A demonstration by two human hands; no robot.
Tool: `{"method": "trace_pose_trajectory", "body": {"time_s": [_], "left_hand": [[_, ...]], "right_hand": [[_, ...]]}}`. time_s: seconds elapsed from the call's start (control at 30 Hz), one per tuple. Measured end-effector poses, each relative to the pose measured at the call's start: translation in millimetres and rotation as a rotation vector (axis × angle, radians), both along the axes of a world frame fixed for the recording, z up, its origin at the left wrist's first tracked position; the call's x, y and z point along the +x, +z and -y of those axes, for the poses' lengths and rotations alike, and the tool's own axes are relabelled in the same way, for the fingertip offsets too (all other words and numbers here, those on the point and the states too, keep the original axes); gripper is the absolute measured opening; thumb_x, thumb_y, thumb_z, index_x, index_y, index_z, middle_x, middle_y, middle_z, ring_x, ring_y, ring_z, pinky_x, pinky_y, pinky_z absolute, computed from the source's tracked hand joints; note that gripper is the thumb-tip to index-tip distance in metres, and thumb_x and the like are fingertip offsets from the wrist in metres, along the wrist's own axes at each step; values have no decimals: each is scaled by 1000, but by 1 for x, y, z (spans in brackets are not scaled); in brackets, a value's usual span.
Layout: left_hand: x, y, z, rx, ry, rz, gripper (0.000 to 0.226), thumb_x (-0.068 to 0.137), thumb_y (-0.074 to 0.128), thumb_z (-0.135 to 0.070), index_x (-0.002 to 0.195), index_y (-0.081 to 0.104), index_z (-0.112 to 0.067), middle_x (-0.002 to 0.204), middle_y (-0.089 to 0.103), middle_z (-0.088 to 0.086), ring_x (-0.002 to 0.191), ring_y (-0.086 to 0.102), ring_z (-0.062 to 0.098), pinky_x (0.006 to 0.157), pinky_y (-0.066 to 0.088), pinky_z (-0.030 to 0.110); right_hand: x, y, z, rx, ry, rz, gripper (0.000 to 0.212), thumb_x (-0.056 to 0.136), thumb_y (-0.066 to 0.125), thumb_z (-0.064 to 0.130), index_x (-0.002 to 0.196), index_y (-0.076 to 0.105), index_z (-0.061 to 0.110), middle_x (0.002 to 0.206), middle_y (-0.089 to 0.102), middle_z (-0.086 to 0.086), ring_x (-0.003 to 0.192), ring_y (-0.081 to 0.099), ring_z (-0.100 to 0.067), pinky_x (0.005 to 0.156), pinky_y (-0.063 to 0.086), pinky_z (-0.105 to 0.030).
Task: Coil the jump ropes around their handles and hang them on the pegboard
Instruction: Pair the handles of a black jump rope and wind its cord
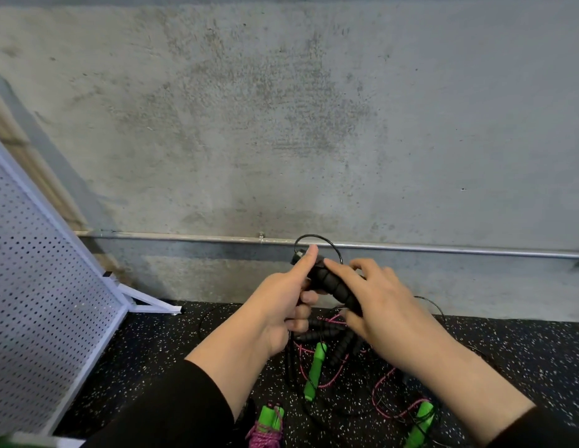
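Both hands hold a pair of black ribbed jump-rope handles (333, 284) in front of me, above the floor. My left hand (286, 295) grips the handles from the left, thumb stretched along their top end. My right hand (382, 305) wraps them from the right. A thin black rope (317, 237) loops out of the top end. Below lie more black handles (340, 345), green handles (315, 371) with pink rope (382, 386), and a coiled green-handled rope (270, 425). The white pegboard (39, 302) leans at the left.
A grey concrete wall (298, 124) stands straight ahead, with a metal pipe (443, 246) running along its base. The floor is black speckled rubber (524, 350). The pegboard's white foot (152, 302) sticks out onto the floor. Loose black rope trails around the pile.
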State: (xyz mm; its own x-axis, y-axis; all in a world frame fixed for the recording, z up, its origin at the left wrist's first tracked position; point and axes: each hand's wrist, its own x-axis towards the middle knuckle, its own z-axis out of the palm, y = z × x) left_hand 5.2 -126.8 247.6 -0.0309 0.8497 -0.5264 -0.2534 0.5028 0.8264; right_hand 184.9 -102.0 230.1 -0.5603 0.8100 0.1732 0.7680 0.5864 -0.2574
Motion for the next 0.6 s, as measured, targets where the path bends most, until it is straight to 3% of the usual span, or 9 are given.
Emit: {"method": "trace_pose_trajectory", "body": {"time_s": [0.13, 0.2, 0.27, 0.37, 0.47, 0.6], "left_hand": [[-4, -5, -3, 54, 30, 18, 38, 95, 63, -54, 105, 60, -18, 58, 41, -7, 42, 22, 5, 38, 17, 19], [-4, -4, -3, 106, 8, 31, 34, 98, 60, -49, 105, 60, -16, 60, 41, -6, 44, 21, 5, 38, 18, 19], [-3, -2, -3, 158, -27, 62, 30, 100, 59, -45, 97, 61, -16, 62, 40, -6, 47, 19, 6, 40, 18, 18], [-1, 0, -3, 215, -89, 120, 29, 101, 58, -41, 82, 54, -19, 65, 40, -5, 50, 17, 6, 42, 18, 18], [1, 0, -1, 222, -141, 154, 29, 99, 59, -40, 79, 51, -20, 67, 39, -4, 51, 16, 6, 43, 18, 17], [0, -1, -2, 202, -120, 187, 30, 100, 57, -40, 80, 50, -18, 66, 41, -3, 49, 18, 5, 42, 19, 17]], "right_hand": [[-4, 3, 2, -65, 8, -79, 71, 97, 56, 50, 155, 15, 52, 143, 30, 10, 124, 37, -14, 107, 40, -35], [-4, 8, -2, -206, -48, -315, 63, 98, 56, 49, 153, 25, 51, 136, 41, 14, 119, 46, -7, 104, 43, -30], [-2, 13, -6, -389, -210, -629, 55, 97, 57, 48, 149, 38, 42, 122, 57, 16, 102, 61, -2, 89, 48, -24], [4, 20, -9, -743, -286, -859, 41, 98, 55, 51, 131, 63, 29, 110, 74, 7, 99, 71, -9, 79, 51, -22], [9, 26, -3, -1044, -160, -951, 46, 93, 66, 42, 138, 53, 39, 115, 73, -8, 84, 73, -18, 69, 60, -35], [9, 28, -2, -1013, -91, -984, 70, 91, 72, 15, 139, 39, 54, 112, 72, -8, 76, 72, -27, 64, 63, -48]]}}
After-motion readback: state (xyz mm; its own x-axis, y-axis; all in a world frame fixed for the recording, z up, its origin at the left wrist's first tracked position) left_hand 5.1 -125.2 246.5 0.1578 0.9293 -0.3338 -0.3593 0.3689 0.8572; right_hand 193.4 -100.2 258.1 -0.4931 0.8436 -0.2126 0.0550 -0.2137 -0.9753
